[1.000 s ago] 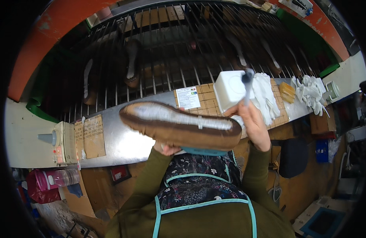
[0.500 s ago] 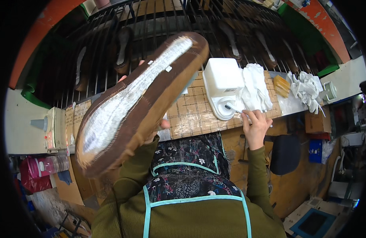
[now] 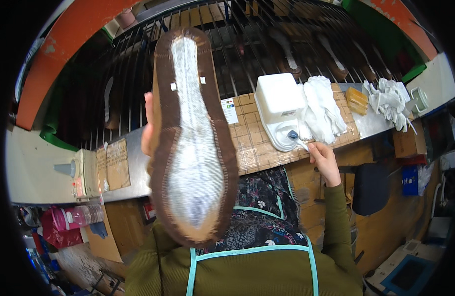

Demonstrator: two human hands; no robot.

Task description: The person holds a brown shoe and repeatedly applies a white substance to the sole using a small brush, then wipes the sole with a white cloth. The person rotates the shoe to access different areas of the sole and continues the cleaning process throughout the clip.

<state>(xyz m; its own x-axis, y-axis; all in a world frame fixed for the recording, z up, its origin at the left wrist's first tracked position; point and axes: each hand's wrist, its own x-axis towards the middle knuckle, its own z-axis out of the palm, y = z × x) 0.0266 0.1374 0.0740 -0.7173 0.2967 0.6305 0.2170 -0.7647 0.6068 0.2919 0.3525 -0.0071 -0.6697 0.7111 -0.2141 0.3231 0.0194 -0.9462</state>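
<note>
The left hand point(image 3: 147, 132), mostly hidden, is clamped on a brown shoe upper with a whitish underside point(image 3: 195, 148), raised before the shiny metal worktop point(image 3: 140, 170). The right hand point(image 3: 326, 163) pinches a white-handled brush point(image 3: 302, 144), its dark head within the round white cup point(image 3: 285, 143) (contents indistinct) of a boxy white plastic dispenser point(image 3: 277, 96).

The rack point(image 3: 232, 64) lies dim; fisheye bends the edges.

The brown shoe point(image 3: 195, 143) hides most of the left grip point(image 3: 147, 129) from view.
</note>
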